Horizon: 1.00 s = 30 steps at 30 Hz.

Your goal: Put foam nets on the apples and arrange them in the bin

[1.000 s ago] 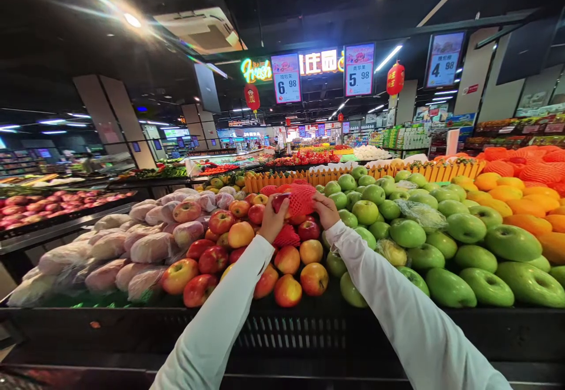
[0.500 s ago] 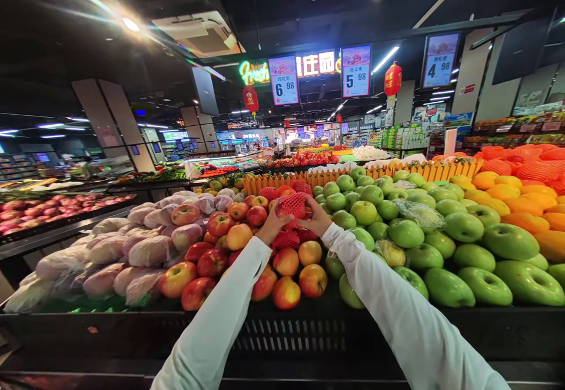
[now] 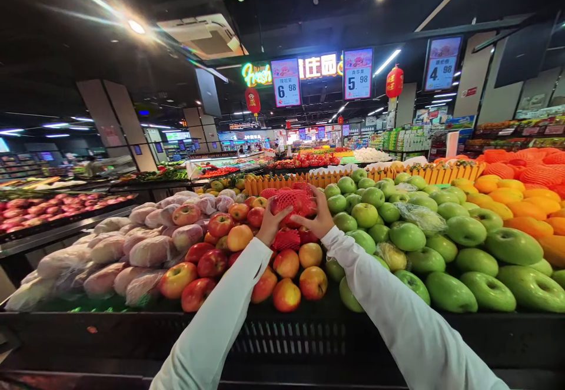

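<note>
Between my two hands, above the red apple pile, is an apple in a red foam net [image 3: 295, 203]. My left hand [image 3: 272, 223] grips its left side, thumb across the front. From the right, my right hand [image 3: 318, 216] holds the same netted apple, its thumb pointing left and its other fingers partly hidden behind the net. Just below lies another red-netted apple [image 3: 286, 239]. Bare red and yellow apples [image 3: 286, 263] sit in front of and to the left of my hands.
Green apples [image 3: 406, 234] are heaped on the right, with oranges [image 3: 529, 206] beyond. Wrapped apples [image 3: 152, 250] fill the left. A low orange picket fence [image 3: 424, 172] runs behind the fruit. The black display front [image 3: 132, 343] is nearest me. Price screens [image 3: 357, 73] hang overhead.
My right hand has shifted slightly, its fingers reaching further up and behind. The net now looks spread wider around the apple between my hands.
</note>
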### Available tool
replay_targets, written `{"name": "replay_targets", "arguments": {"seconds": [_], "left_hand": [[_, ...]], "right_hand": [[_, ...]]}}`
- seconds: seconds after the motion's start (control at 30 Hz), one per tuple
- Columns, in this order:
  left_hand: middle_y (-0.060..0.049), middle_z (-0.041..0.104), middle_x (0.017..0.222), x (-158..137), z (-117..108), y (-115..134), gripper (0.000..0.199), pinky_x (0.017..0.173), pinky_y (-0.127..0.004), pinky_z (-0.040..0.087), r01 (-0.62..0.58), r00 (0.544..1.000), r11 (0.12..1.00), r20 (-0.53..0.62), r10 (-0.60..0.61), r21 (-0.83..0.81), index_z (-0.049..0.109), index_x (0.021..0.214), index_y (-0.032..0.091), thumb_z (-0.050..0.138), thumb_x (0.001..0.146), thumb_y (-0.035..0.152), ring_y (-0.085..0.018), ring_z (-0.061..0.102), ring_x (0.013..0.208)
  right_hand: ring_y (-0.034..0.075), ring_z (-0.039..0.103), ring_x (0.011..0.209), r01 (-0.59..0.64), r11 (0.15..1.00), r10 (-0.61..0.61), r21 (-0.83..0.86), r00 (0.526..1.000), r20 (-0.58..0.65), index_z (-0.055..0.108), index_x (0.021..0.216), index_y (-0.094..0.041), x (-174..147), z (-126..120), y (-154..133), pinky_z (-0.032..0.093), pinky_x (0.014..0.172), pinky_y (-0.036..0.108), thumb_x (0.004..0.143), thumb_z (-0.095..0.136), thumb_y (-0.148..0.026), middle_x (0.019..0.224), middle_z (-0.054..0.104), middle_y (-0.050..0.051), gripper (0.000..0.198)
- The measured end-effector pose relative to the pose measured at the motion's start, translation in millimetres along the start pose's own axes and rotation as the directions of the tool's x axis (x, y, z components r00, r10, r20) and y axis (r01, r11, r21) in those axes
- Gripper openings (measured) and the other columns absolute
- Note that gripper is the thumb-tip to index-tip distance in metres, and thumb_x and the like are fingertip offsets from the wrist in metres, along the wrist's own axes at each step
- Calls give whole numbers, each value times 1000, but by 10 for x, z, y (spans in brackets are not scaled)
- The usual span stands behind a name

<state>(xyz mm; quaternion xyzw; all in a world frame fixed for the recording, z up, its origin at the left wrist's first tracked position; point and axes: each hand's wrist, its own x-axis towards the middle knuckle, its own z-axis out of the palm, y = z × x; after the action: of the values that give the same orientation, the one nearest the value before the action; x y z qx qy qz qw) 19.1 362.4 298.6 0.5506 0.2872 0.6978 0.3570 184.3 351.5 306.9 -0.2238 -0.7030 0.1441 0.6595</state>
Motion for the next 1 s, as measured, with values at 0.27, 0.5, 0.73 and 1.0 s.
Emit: {"name": "replay_targets", "arguments": {"seconds": [0.27,0.5,0.73,1.0], "left_hand": [[-10,67,123,-16,-52,50,67,112,-47,43,91,963,980,235,-131,175,62,126,17,83,69,46,-28,62,119],[-9,62,130,-18,-7,116,62,108,-41,47,-20,967,996,255,-4,92,62,115,21,88,63,41,-25,60,122],[-3,68,86,71,-55,37,38,78,-33,50,-67,982,944,189,4,323,66,84,18,84,63,44,-18,63,79],[-4,66,95,71,-60,52,39,83,-33,49,-112,984,947,167,64,300,64,89,19,82,66,45,-19,62,89]], "right_hand": [[32,59,123,-142,990,138,12,977,160,50,131,-17,-30,41,236,41,114,53,48,93,-44,132,62,16,97],[26,63,112,-415,764,499,494,866,-44,48,107,-24,20,145,243,49,108,47,35,92,-34,115,66,6,85],[24,68,100,-593,545,730,593,683,13,44,105,-28,46,86,52,63,68,36,40,92,-40,119,64,4,81],[26,68,81,-650,534,757,541,652,36,46,103,-27,69,68,95,56,46,36,50,85,-49,105,68,5,69]]}}
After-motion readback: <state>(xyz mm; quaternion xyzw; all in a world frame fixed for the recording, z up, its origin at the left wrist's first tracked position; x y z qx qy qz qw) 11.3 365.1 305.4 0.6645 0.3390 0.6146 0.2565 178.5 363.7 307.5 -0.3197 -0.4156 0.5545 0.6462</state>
